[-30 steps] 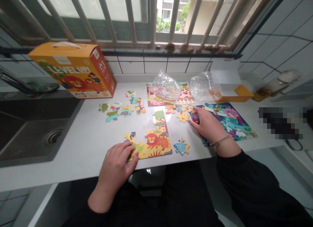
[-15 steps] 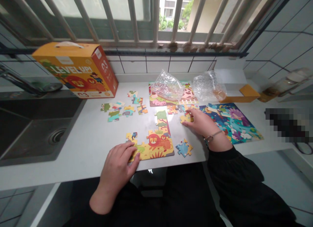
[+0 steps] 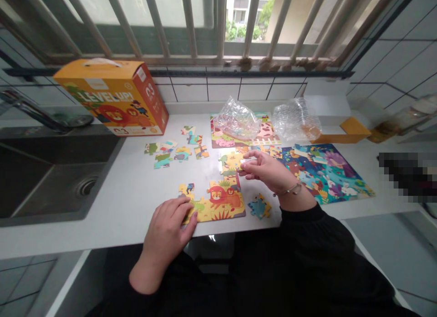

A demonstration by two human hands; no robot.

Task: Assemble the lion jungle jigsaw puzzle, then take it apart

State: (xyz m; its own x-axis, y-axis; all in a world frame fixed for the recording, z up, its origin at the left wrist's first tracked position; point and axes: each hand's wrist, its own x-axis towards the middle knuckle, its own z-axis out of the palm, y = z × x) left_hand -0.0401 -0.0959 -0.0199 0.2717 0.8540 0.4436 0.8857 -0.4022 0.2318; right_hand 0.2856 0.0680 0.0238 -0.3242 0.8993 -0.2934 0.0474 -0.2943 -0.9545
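A partly joined lion puzzle point(image 3: 225, 199) lies near the counter's front edge. My left hand point(image 3: 169, 223) rests on its lower left corner, fingers lying flat and thumb apart. At the puzzle's upper right, my right hand point(image 3: 261, 171) pinches a yellow puzzle piece point(image 3: 235, 160) beside the green piece; whether the two interlock I cannot tell. Below my right hand lies a blue and yellow puzzle piece point(image 3: 260, 207). Several loose pieces point(image 3: 182, 154) are scattered to the upper left of the lion puzzle.
An orange puzzle box point(image 3: 116, 98) stands at the back left, beside the sink point(image 3: 51, 176). Crumpled clear plastic point(image 3: 237, 119) lies on a farm-animal puzzle point(image 3: 221, 140) at the back. A dark blue puzzle point(image 3: 336, 171) and an open box point(image 3: 341, 134) are on the right.
My right hand has moved left with the yellow puzzle piece, from the counter to the lion puzzle's upper edge. My left hand stays on the lower left corner. The view has shifted slightly.
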